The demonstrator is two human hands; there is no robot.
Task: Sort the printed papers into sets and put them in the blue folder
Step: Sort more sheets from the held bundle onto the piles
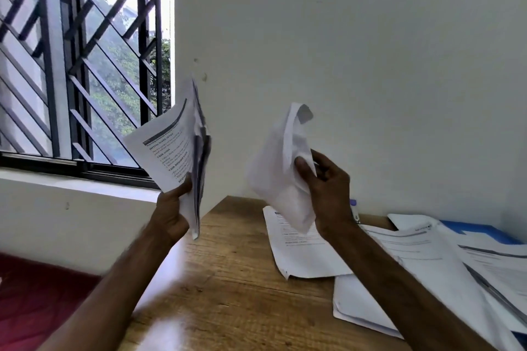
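Note:
My left hand (pixel 170 212) grips a stack of printed papers (pixel 174 148) by its lower edge and holds it upright above the table's left end. My right hand (pixel 328 188) pinches a single bent white sheet (pixel 278 168) in the air, its blank side towards me. More printed papers lie on the wooden table (pixel 228 279): one sheet (pixel 299 253) under my right wrist and overlapping sheets (pixel 427 259) further right. The blue folder (pixel 482 229) lies at the far right against the wall, mostly covered by papers.
A barred window (pixel 79 65) fills the upper left, with a white sill below it. A white wall (pixel 356 51) stands behind the table. A dark red surface (pixel 31 302) lies at the lower left. A small white object with a purple cap (pixel 353 206) shows behind my right wrist.

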